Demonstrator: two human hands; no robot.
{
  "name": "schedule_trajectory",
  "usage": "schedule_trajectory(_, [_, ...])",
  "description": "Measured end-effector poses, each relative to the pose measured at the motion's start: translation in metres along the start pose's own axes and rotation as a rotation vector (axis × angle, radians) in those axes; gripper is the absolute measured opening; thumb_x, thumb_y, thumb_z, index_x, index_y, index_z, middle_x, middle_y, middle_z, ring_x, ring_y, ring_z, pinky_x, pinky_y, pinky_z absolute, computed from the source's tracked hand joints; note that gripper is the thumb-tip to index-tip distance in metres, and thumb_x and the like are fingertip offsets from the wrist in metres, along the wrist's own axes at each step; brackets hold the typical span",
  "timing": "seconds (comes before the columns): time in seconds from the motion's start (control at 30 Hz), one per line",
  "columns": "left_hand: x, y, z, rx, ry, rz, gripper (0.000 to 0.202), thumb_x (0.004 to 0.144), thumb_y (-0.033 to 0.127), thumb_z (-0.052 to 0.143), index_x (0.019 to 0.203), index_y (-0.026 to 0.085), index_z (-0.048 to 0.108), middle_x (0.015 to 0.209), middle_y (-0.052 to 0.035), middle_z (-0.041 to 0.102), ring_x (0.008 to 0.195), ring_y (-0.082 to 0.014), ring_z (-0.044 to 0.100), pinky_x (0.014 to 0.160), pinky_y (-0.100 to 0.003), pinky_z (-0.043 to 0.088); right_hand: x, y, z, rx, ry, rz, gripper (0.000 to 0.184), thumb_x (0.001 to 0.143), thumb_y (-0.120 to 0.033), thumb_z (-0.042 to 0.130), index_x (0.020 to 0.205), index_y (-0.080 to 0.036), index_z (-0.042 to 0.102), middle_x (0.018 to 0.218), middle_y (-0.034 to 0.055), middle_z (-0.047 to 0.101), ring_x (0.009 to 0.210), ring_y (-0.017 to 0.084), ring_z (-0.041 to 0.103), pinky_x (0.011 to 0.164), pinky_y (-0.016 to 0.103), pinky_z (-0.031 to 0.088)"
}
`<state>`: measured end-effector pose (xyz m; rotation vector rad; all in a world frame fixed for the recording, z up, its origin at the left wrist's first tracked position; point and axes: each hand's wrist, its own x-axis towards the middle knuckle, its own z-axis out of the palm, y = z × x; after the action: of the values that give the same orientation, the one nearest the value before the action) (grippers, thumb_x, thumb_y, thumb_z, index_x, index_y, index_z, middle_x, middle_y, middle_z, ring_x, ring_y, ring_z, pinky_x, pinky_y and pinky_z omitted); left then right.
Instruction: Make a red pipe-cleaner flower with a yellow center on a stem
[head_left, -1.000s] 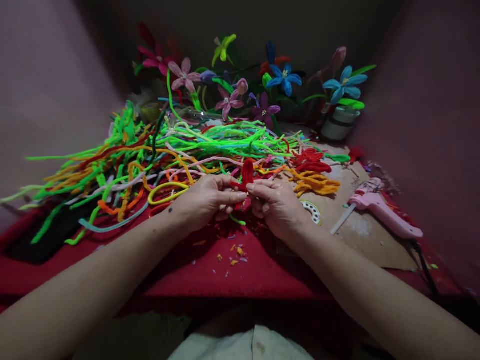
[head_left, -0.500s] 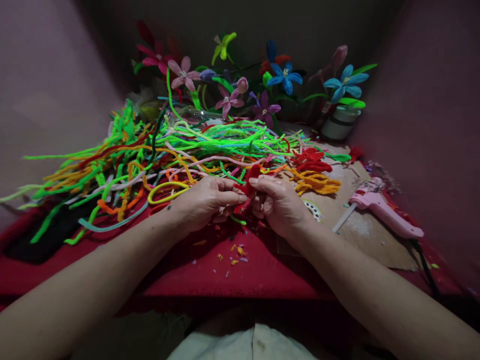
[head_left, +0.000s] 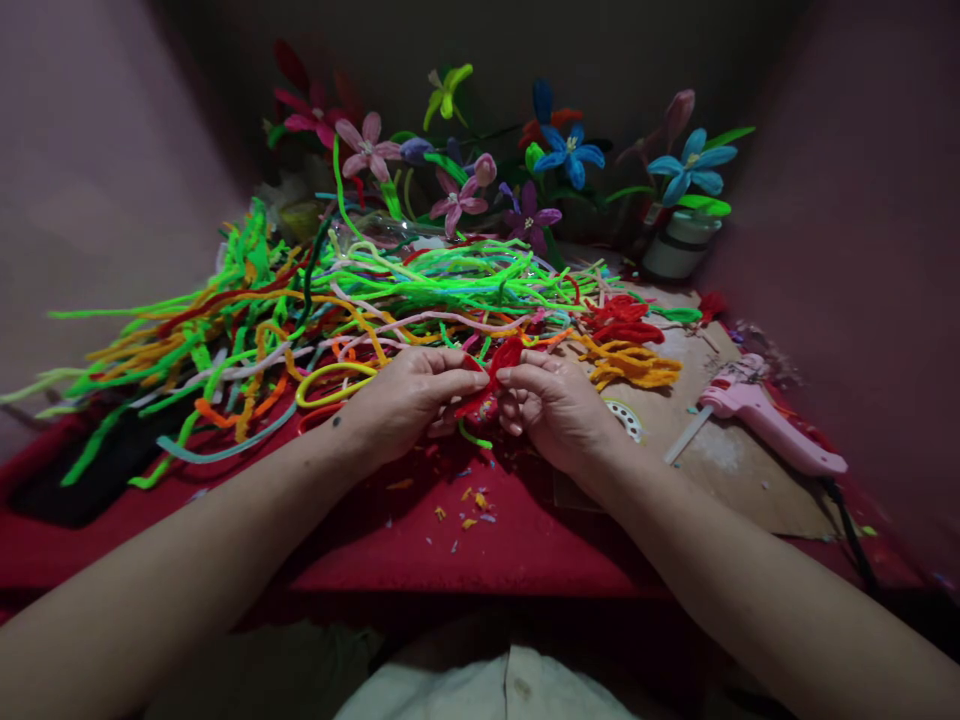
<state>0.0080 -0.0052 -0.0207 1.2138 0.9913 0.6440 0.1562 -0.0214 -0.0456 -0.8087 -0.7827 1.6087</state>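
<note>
A fuzzy red pipe cleaner piece, bent into petal-like loops, is pinched between both hands above the front of the red-covered table. My left hand grips its left side with thumb and fingertips. From the right, my right hand pinches it close to the middle, the fingertips of the two hands nearly meeting. Parts of the red piece are hidden behind the fingers. Just below the hands a short green pipe cleaner end shows.
Behind lies a heap of loose pipe cleaners. Orange loops and red loops rest on cardboard at right, with a pink glue gun. Finished flowers and a jar stand at the back. Scraps dot the red cloth.
The red piece has turned between my fingers, and its loop now leans to the right. My left fingertips have shifted slightly on it; both forearms are nearly still.
</note>
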Motion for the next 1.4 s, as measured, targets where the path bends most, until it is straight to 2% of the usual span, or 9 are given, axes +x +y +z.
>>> schedule_trajectory(0.1, [0.0006, -0.0007, -0.0007, -0.043, -0.015, -0.008, 0.016, 0.076, 0.023, 0.060, 0.064, 0.014, 0.054, 0.048, 0.0031, 0.048, 0.038, -0.0042, 0.034, 0.039, -0.018, 0.021, 0.0006, 0.0003, 0.0009, -0.014, -0.008, -0.024, 0.018, 0.059, -0.011, 0.064, 0.057, -0.018, 0.047, 0.042, -0.0083, 0.046, 0.034, 0.007, 0.041, 0.030, 0.018, 0.031])
schedule_trajectory(0.2, [0.0011, -0.0002, -0.0013, -0.078, -0.035, 0.000, 0.017, 0.074, 0.022, 0.060, 0.061, 0.014, 0.054, 0.047, 0.0029, 0.047, 0.037, -0.0042, 0.033, 0.038, -0.018, 0.021, 0.0006, 0.0010, 0.0013, -0.028, -0.040, -0.039, 0.010, 0.061, -0.011, 0.063, 0.064, -0.017, 0.055, 0.047, -0.0074, 0.051, 0.035, 0.007, 0.042, 0.031, 0.018, 0.033])
schedule_trajectory(0.4, [0.0016, 0.0012, -0.0027, -0.150, -0.020, -0.044, 0.013, 0.067, 0.018, 0.063, 0.060, 0.014, 0.053, 0.048, 0.0028, 0.047, 0.039, -0.0063, 0.041, 0.038, -0.018, 0.030, -0.0010, 0.0019, 0.0001, -0.096, -0.097, -0.080, 0.005, 0.066, -0.016, 0.063, 0.066, -0.016, 0.058, 0.044, -0.0068, 0.051, 0.031, 0.007, 0.042, 0.031, 0.019, 0.033])
schedule_trajectory(0.67, [0.0023, 0.0013, -0.0043, -0.187, -0.076, -0.049, 0.021, 0.068, 0.014, 0.058, 0.051, 0.015, 0.047, 0.040, 0.0028, 0.040, 0.033, -0.0059, 0.030, 0.033, -0.018, 0.019, -0.0013, 0.0004, -0.0003, -0.053, -0.150, -0.048, 0.007, 0.068, -0.018, 0.065, 0.070, -0.017, 0.058, 0.048, -0.0060, 0.056, 0.033, 0.008, 0.046, 0.032, 0.020, 0.037])
schedule_trajectory(0.83, [0.0007, 0.0024, -0.0041, -0.168, -0.113, -0.041, 0.022, 0.072, 0.016, 0.057, 0.052, 0.014, 0.049, 0.041, 0.0020, 0.041, 0.033, -0.0058, 0.030, 0.033, -0.019, 0.019, -0.0006, 0.0019, -0.0023, -0.046, -0.117, -0.015, 0.013, 0.069, -0.021, 0.067, 0.068, -0.016, 0.056, 0.050, -0.0052, 0.058, 0.035, 0.008, 0.048, 0.030, 0.018, 0.037])
schedule_trajectory(0.93, [-0.0011, 0.0046, -0.0035, -0.196, -0.106, -0.033, 0.018, 0.072, 0.018, 0.059, 0.056, 0.014, 0.052, 0.042, 0.0028, 0.041, 0.035, -0.0050, 0.031, 0.035, -0.018, 0.020, -0.0013, -0.0002, -0.0015, -0.017, -0.118, 0.009, 0.010, 0.070, -0.021, 0.066, 0.070, -0.016, 0.058, 0.055, -0.0039, 0.060, 0.039, 0.008, 0.052, 0.033, 0.018, 0.042])
schedule_trajectory(1.1, [-0.0022, 0.0073, -0.0039, -0.215, -0.121, -0.045, 0.013, 0.073, 0.022, 0.063, 0.065, 0.013, 0.057, 0.048, 0.0011, 0.050, 0.038, -0.0047, 0.037, 0.037, -0.017, 0.021, -0.0024, -0.0016, 0.0005, -0.012, -0.088, 0.000, 0.007, 0.070, -0.020, 0.066, 0.072, -0.016, 0.060, 0.055, -0.0038, 0.059, 0.040, 0.008, 0.051, 0.033, 0.018, 0.042])
schedule_trajectory(1.33, [-0.0027, 0.0056, -0.0046, -0.188, -0.097, -0.054, 0.017, 0.073, 0.016, 0.062, 0.059, 0.013, 0.054, 0.044, 0.0042, 0.043, 0.037, -0.0029, 0.033, 0.038, -0.015, 0.023, -0.0023, -0.0006, 0.0002, -0.041, -0.067, 0.017, 0.009, 0.068, -0.020, 0.067, 0.071, -0.016, 0.059, 0.054, -0.0033, 0.060, 0.038, 0.008, 0.051, 0.032, 0.018, 0.040])
schedule_trajectory(1.4, [-0.0024, 0.0055, -0.0048, -0.185, -0.078, -0.056, 0.016, 0.071, 0.016, 0.065, 0.060, 0.012, 0.054, 0.045, 0.0040, 0.044, 0.038, -0.0024, 0.034, 0.038, -0.014, 0.024, -0.0028, -0.0009, 0.0012, -0.047, -0.059, 0.012, 0.009, 0.066, -0.019, 0.067, 0.069, -0.016, 0.059, 0.052, -0.0039, 0.059, 0.036, 0.008, 0.050, 0.030, 0.018, 0.039])
